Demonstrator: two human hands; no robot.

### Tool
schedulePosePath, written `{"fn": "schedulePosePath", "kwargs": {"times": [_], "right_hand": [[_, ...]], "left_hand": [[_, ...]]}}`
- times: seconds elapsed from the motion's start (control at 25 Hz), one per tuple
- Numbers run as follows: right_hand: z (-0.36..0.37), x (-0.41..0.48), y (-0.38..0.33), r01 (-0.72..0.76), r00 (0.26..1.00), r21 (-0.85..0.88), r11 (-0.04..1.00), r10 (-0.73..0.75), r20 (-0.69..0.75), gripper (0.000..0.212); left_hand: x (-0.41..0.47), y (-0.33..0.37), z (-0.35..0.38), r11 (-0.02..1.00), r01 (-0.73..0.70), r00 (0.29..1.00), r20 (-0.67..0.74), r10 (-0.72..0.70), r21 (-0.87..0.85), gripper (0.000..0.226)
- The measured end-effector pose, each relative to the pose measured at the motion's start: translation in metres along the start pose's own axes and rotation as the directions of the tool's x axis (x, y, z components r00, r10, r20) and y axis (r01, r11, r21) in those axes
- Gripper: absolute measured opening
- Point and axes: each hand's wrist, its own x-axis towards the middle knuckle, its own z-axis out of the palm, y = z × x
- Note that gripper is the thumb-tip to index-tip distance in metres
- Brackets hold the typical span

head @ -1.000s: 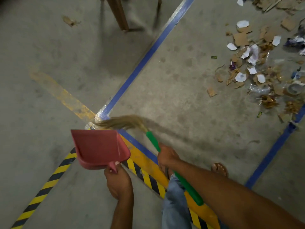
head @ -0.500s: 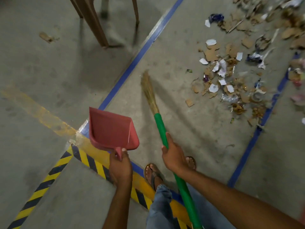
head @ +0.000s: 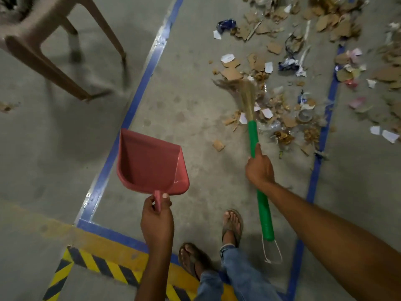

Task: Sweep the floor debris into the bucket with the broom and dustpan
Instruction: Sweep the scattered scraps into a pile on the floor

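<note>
My left hand [head: 156,220] grips the short handle of a red dustpan [head: 149,164], held above the floor with its open mouth pointing away from me. My right hand [head: 259,168] grips the green handle of a broom [head: 255,140]; its straw bristles [head: 243,90] reach into the near edge of a wide scatter of cardboard scraps, white paper bits and wrappers [head: 282,98] on the concrete floor. One loose cardboard piece [head: 218,145] lies between dustpan and broom. No bucket is in view.
A brown plastic chair [head: 43,51] stands at the upper left. Blue tape lines [head: 138,94] and a yellow-black hazard stripe [head: 104,266] mark the floor. My sandalled feet [head: 232,224] stand just behind the broom handle.
I have stepped forward toward the debris. The broom swung from the left near the dustpan over to the right, and its bristles now touch the pile. The dustpan stays raised.
</note>
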Motion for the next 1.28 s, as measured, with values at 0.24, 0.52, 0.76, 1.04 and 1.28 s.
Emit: {"fn": "schedulePosePath", "kwargs": {"times": [0.24,0.52,0.76,1.04,1.28], "right_hand": [[-0.042,-0.094,0.101,0.258,0.949,-0.039,0.965,-0.246,0.2,0.069],[-0.006,-0.038,0.168,0.064,0.925,-0.204,0.977,0.019,0.379,0.067],[-0.081,0.132,0.142,-0.261,0.965,0.133,0.956,0.259,0.032,0.067],[-0.149,0.053,0.144,-0.246,0.945,0.649,0.72,0.326,-0.003,0.056],[-0.079,-0.12,0.146,-0.556,0.771,0.718,0.418,0.581,0.259,0.043]], "left_hand": [[-0.034,0.053,0.06,0.986,-0.064,0.984,0.172,0.037,0.152,0.046],[-0.04,0.081,0.104,0.976,-0.114,0.952,0.302,0.054,0.184,0.047],[-0.022,0.11,0.147,0.964,-0.222,0.919,0.362,0.157,0.144,0.02],[-0.037,0.16,0.17,0.922,-0.343,0.836,0.507,0.211,0.181,0.032],[-0.057,0.177,0.171,0.855,-0.463,0.738,0.636,0.226,0.234,0.04]]}}
